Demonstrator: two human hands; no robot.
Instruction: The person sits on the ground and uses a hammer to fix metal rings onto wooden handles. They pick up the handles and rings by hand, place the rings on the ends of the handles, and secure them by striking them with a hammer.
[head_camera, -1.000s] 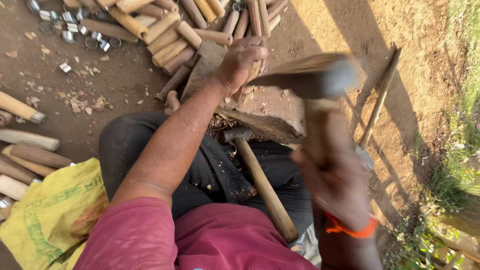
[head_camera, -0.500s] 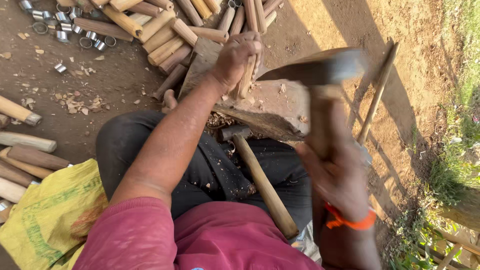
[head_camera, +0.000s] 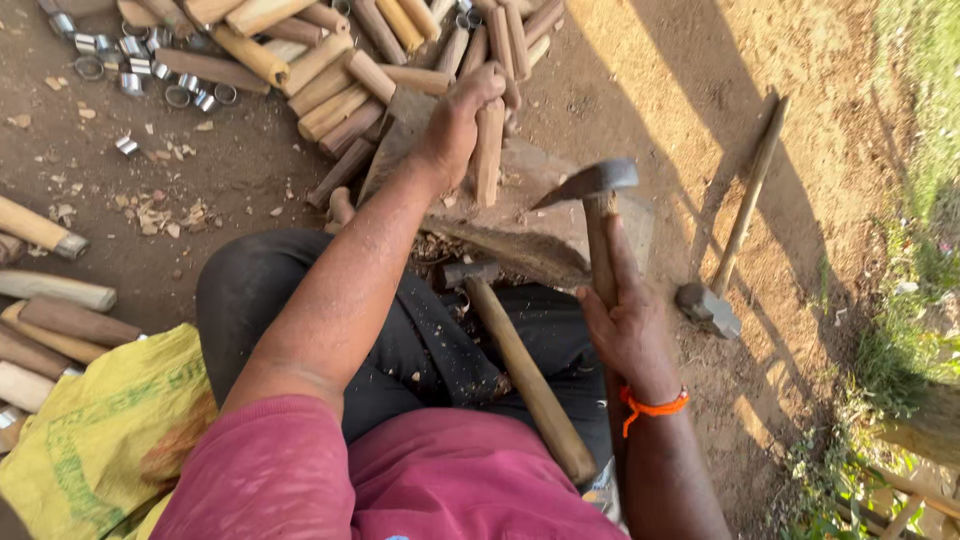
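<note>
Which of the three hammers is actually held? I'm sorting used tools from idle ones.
The hammer with the wedge-shaped head, gripped in the right hand. The second hammer rests on the lap; the long-handled hammer lies on the dirt.

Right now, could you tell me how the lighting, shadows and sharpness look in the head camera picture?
Head view: hard, low sunlight from the right; long dark bands of shadow cross the bare dirt ground. The right hand and its hammer look sharp, with no motion blur. The left hand and the wooden stick it grips are clear too. The grass at the right edge is slightly washed out.
</note>
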